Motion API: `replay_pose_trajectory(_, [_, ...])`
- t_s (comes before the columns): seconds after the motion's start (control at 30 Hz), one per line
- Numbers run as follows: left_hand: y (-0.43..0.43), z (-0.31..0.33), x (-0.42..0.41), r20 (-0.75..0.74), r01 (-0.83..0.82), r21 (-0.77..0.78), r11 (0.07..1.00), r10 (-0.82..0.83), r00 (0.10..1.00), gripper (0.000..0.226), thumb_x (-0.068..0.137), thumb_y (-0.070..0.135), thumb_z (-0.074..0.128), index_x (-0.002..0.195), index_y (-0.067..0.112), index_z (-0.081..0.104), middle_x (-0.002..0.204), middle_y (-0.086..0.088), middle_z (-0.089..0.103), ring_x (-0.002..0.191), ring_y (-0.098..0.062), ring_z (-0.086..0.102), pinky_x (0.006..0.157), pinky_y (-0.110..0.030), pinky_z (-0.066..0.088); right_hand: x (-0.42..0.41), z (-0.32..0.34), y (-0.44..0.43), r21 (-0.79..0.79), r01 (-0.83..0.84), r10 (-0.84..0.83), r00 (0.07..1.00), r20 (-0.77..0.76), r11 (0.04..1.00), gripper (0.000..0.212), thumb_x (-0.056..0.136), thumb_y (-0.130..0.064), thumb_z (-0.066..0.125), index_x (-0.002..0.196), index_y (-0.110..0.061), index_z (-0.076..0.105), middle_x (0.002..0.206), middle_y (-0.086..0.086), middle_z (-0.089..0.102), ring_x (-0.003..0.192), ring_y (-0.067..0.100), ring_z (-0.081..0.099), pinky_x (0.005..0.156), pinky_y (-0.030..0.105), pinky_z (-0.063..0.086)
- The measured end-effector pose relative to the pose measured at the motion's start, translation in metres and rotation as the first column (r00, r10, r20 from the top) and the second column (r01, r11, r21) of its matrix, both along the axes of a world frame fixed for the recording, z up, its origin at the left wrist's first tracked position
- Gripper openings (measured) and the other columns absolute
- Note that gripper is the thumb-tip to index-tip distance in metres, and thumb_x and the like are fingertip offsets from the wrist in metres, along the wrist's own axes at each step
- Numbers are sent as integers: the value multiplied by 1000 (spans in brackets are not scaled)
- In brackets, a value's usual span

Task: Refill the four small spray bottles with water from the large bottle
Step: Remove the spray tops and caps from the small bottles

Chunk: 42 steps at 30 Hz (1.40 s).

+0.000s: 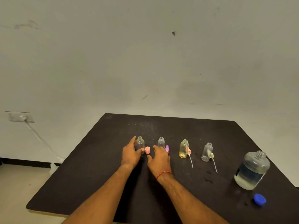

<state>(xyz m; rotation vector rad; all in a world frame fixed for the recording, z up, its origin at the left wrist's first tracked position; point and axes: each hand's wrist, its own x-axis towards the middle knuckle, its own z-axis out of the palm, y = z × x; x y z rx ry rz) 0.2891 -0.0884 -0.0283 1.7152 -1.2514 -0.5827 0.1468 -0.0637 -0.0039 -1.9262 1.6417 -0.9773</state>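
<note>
Clear bottle [140, 143] — between left fingers [133, 141].

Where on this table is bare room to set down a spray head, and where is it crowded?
Bare: the strip of table behind the row, from the leftmost bottle to the rightmost small bottle; also the near left area, left of the left hand. Crowded: around the pink cap, where the right hand hovers.

Matt black table [113, 159]; clear glossy plastic large bottle [252, 171].
</note>
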Motion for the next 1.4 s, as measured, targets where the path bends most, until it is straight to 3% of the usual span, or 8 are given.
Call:
replay_pose_trajectory(0.23, [20, 7, -5, -57, -97, -125, 987, 91, 994, 69, 91, 20, 71, 152, 17, 39, 154, -4, 45, 142, -22, 42, 116, -39, 37, -6, 1, 8, -87, -42, 46, 998, 50, 995, 36, 83, -22, 69, 117, -16, 61, 111, 1, 62, 109, 22, 58, 94, 36, 43])
replay_pose_trajectory(0.4, [48, 20, -26, 34, -169, -367, 915, 194, 980, 44, 95, 30, 64, 136, 22, 51, 135, 7, 52, 125, -11, 48, 102, -33, 45, -18, 7, 18, -250, -42, 74, 990, 117, 967, 27, 88, -29, 67, 112, -17, 64, 100, -3, 64, 74, 14, 62, 88, 42, 52])
replay_pose_trajectory(0.5, [60, 27, -44, 67, -109, -437, 893, 153, 986, 36, 97, 33, 62, 130, 26, 52, 126, 16, 48, 117, -5, 48, 96, -26, 45, -35, 11, 23, -314, -75, 121, 984, 130, 947, 33, 90, -31, 65, 118, -14, 63, 105, -2, 65, 89, 12, 62, 92, 43, 51])
replay_pose_trajectory(0.67, [73, 31, -77, 108, 4, -457, 889, 52, 993, 38, 97, 33, 61, 133, 22, 53, 139, 5, 50, 129, -6, 45, 101, -27, 44, -74, 14, 32, -355, -96, 131, 988, 77, 930, 41, 90, -31, 65, 128, -18, 58, 113, -8, 60, 106, 5, 53, 92, 20, 45])
replay_pose_trajectory(0.87, [85, 33, -120, 100, 87, -482, 872, -44, 994, 36, 97, 44, 57, 128, 27, 54, 123, 25, 50, 118, 1, 50, 100, -26, 45, -123, 9, 43, -304, -38, 60, 996, 63, 952, 44, 89, -31, 66, 129, -17, 56, 126, 0, 58, 125, 18, 49, 104, 36, 44])
replay_pose_trajectory(1.13, [89, 27, -177, 54, 184, -431, 884, -178, 982, 31, 98, 31, 62, 128, 31, 54, 127, 13, 56, 125, -11, 53, 104, -40, 49, -184, 7, 63, -301, 73, -23, 986, 168, 951, 39, 86, -31, 70, 123, -23, 58, 115, -9, 58, 104, 2, 55, 87, 29, 53])
replay_pose_trajectory(1.27, [88, 28, -204, 35, 221, -451, 865, -230, 972, 29, 97, 28, 63, 119, 44, 54, 119, 24, 58, 116, -1, 57, 99, -30, 51, -214, 5, 70, -281, 143, -83, 973, 217, 949, 34, 86, -31, 70, 118, -27, 60, 109, -12, 58, 98, 1, 57, 81, 25, 53])
replay_pose_trajectory(1.4, [80, 23, -228, -10, 250, -420, 872, -279, 960, 27, 96, 27, 66, 122, 31, 58, 131, 8, 59, 119, -2, 57, 100, -31, 51, -240, 4, 76, -287, 225, -139, 946, 293, 931, 30, 86, -27, 71, 113, -32, 60, 102, -16, 58, 93, 0, 58, 72, 17, 51])
